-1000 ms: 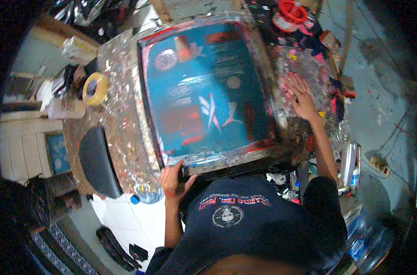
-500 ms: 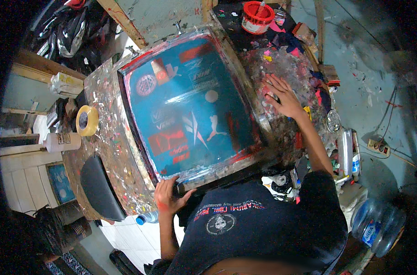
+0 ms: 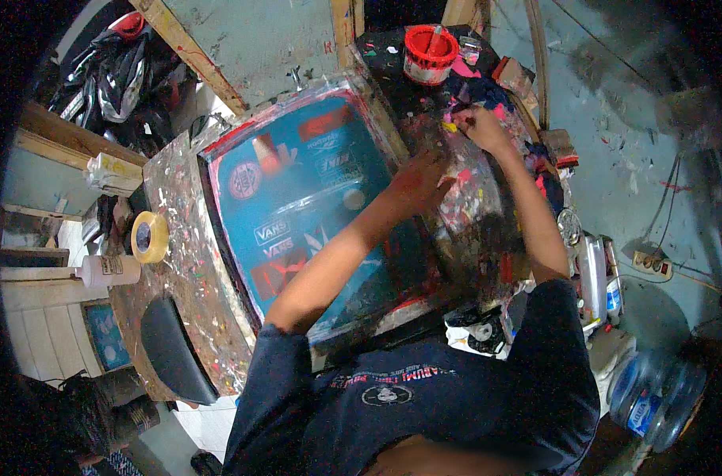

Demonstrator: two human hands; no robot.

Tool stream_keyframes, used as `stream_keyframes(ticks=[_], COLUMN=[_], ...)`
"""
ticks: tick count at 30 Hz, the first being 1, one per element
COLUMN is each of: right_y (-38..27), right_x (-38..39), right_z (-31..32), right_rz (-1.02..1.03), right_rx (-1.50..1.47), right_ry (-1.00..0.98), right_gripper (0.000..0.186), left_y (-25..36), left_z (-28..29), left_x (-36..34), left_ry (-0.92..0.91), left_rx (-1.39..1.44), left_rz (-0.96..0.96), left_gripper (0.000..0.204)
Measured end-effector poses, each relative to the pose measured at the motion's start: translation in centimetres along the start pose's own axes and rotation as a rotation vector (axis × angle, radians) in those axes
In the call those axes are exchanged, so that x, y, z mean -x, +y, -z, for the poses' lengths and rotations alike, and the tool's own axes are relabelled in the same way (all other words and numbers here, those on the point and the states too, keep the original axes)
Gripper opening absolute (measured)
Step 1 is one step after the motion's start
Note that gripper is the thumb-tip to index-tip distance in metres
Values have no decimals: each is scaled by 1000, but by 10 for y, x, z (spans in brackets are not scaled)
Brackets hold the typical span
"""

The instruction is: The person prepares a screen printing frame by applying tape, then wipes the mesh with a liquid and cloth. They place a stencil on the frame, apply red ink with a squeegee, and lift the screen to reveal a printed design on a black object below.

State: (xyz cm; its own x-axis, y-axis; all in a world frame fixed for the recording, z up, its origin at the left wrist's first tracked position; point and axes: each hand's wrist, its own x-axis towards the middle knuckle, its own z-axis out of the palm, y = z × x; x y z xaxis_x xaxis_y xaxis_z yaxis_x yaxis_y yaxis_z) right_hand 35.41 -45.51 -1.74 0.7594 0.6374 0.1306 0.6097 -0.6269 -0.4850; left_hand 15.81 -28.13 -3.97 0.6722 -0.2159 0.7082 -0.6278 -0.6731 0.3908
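A screen-printing frame [image 3: 238, 218] with teal mesh, pale printed designs and red patches lies tilted on the paint-spattered bench. My left forearm crosses over it from the lower edge. My left hand [image 3: 415, 184], blurred and in shade, is above the frame's right border, its thumb apart from the fingers and nothing visible in it. Farther right, my right hand [image 3: 484, 132] is low over the bench among coloured scraps, fingers curled together. Whatever they hold is hidden. A yellow scrap [image 3: 450, 127] lies beside those fingers. Just beyond stands a red-rimmed tub [image 3: 429, 70] with a stick in it.
On the bench's left side are a roll of clear tape [image 3: 149, 237], a bottle [image 3: 111, 270] and a black curved pad [image 3: 173, 349]. Dark rags [image 3: 535, 163] line the right edge. A large water jug [image 3: 658, 397] stands at lower right.
My left hand has left the frame's near edge and swung across to its right side. My right hand has moved farther away, and its spread fingers have curled in.
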Motion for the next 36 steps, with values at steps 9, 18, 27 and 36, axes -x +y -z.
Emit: stream_keyframes(ticks=[9, 18, 27, 36], right_y=[-1, 29, 46, 73], right_x=[6, 3, -11, -43], right_z=[-5, 41, 65, 39], right_rz=[141, -228, -220, -539], right_rx=[-72, -553, -636, -607], right_ry=[-14, 109, -272, -536], right_gripper=[21, 20, 15, 25], left_y=[-69, -42, -56, -52], left_z=[-73, -62, -77, -76], left_x=[-18, -42, -75, -77], left_ry=[-141, -301, -517, -530], left_rx=[-283, -406, -215, -278], left_rz=[173, 221, 127, 126], left_gripper=[49, 62, 55, 56])
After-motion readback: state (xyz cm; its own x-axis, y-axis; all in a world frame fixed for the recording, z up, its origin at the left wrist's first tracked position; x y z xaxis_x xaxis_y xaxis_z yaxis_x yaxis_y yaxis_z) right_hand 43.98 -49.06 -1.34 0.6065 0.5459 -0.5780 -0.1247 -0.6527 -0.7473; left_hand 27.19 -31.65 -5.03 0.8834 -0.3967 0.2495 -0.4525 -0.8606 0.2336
